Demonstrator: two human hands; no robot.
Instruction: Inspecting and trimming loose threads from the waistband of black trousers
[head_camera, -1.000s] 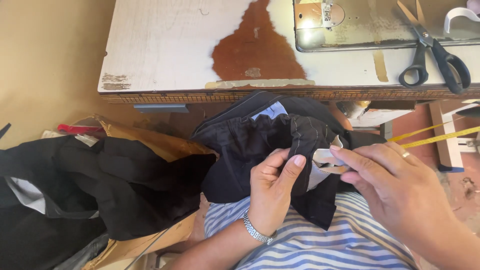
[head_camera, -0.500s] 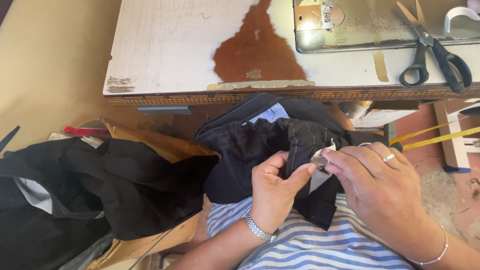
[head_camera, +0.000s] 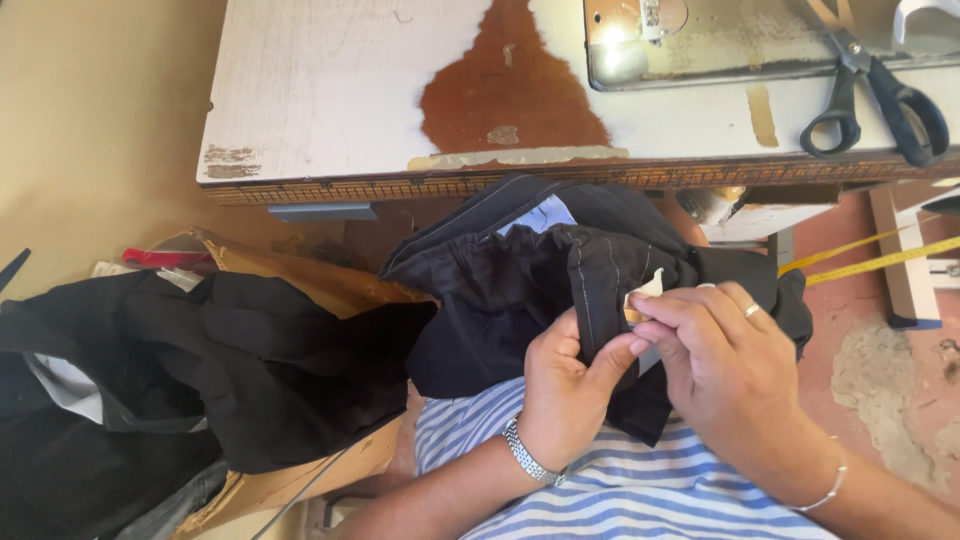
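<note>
A black garment (head_camera: 500, 290) with white stitching lies bunched on my lap, below the table's front edge. My left hand (head_camera: 565, 390), with a metal watch on the wrist, pinches a stitched fold of it between thumb and fingers. My right hand (head_camera: 725, 365), wearing a ring and a thin bracelet, presses its fingertips against the same fold, beside a small pale label (head_camera: 640, 295) that sticks out of the cloth. The two hands touch each other there. The cloth hides what lies under the fingertips.
A worn white sewing table (head_camera: 330, 100) with a bare brown patch fills the top; black-handled scissors (head_camera: 870, 95) lie on it at the right beside a metal machine plate (head_camera: 700, 45). A pile of black clothes (head_camera: 170, 370) rests on a cardboard box at left. A yellow tape measure (head_camera: 870, 255) hangs at right.
My right hand has closed in from the right onto the fold that my left hand holds. The fingers of both hands now meet at the pale label.
</note>
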